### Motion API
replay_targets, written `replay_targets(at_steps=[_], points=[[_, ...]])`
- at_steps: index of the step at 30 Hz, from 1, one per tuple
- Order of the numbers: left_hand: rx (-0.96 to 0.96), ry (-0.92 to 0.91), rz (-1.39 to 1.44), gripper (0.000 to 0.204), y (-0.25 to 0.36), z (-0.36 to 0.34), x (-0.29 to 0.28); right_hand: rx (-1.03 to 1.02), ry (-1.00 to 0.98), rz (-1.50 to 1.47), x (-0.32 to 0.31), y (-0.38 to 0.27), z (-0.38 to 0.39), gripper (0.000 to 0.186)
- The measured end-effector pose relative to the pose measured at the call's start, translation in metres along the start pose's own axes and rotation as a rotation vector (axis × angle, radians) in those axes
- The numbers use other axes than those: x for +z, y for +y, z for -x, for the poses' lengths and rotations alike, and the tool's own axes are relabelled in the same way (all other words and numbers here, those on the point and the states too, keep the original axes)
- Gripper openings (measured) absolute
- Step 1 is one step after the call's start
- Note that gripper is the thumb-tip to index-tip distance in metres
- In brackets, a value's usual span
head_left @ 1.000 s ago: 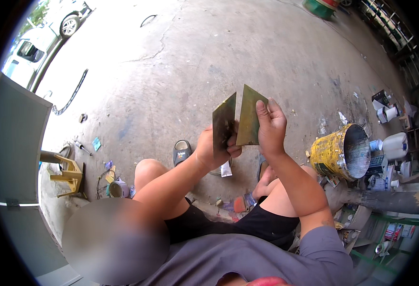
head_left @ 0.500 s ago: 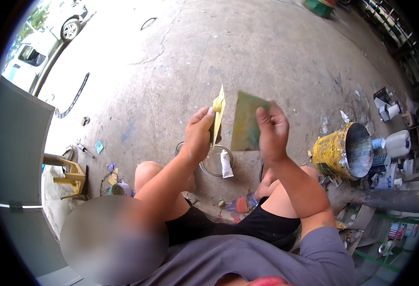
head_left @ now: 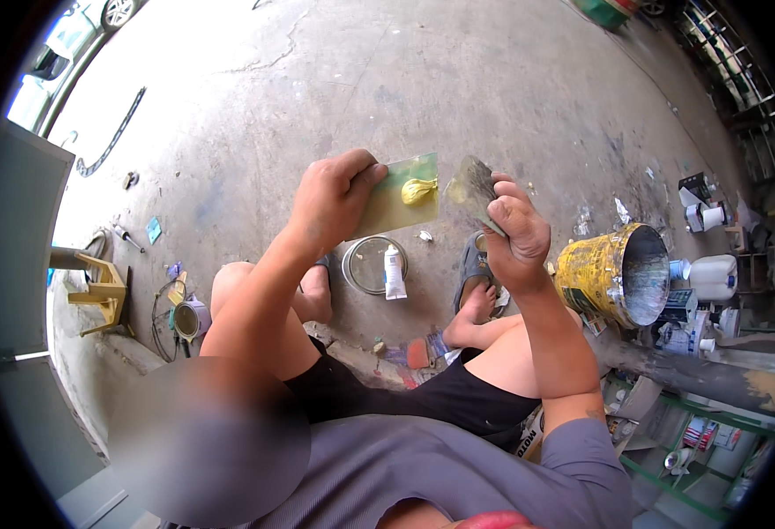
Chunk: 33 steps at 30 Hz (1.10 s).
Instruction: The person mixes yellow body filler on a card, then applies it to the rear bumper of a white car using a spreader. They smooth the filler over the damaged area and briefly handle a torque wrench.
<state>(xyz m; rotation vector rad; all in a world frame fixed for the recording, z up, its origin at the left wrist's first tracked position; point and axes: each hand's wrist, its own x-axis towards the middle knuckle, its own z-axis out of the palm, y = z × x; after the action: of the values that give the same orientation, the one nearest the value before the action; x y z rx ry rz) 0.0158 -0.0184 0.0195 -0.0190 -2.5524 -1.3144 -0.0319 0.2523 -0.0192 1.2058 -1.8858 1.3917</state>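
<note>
My left hand [head_left: 333, 196] grips the left end of a flat, see-through yellow-green spreader [head_left: 383, 213], its broad face turned to view. A dollop of yellow putty [head_left: 419, 191] sits near that sheet's right end. Just to the right, my right hand [head_left: 521, 231] is closed round a second spreader [head_left: 469, 187], greyish, smeared and tilted. A small gap separates this sheet from the putty. Below the hands, a white tube [head_left: 394, 275] lies over the right side of a round tin or lid [head_left: 352, 267] on the floor; which of these it is I cannot tell.
A yellow paint-stained bucket [head_left: 592, 275] lies tipped to the right, beside a white jug [head_left: 714, 278] and clutter. At left stand a small yellow stool [head_left: 101, 295] and a purple-grey can [head_left: 191, 319]. A red-brown block [head_left: 417, 354] lies between my feet.
The left spreader has turned from edge-on to broadside, showing the putty on its face. My right hand has rotated its spreader from broad and upright to tilted. The whole view has shifted slightly.
</note>
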Motion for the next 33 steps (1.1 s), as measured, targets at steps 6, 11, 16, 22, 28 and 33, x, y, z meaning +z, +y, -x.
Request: replay_targets(at_steps=[6,11,16,22,28,33], points=[[0.038,-0.041,-0.051,0.023,0.002,-0.004,-0.004,-0.118,-0.203,0.151,0.002,0.002,-0.007,0.036],[-0.095,0.067,0.091,0.023,-0.014,-0.008,-0.014,0.011,-0.284,0.195,-0.008,0.001,-0.015,0.032],[-0.026,-0.019,-0.157,0.023,-0.008,-0.006,-0.01,-0.118,-0.279,0.262,-0.014,-0.009,-0.021,0.023],[0.03,-0.134,-0.248,0.021,-0.007,-0.004,-0.007,-0.243,-0.467,0.351,-0.009,-0.027,-0.028,0.013],[0.065,-0.171,-0.238,0.02,-0.009,-0.004,-0.01,-0.176,-0.564,0.394,-0.001,-0.025,-0.022,0.013],[-0.104,-0.1,-0.185,0.021,-0.011,-0.005,-0.015,-0.095,-0.571,0.525,0.003,-0.019,-0.02,0.02]])
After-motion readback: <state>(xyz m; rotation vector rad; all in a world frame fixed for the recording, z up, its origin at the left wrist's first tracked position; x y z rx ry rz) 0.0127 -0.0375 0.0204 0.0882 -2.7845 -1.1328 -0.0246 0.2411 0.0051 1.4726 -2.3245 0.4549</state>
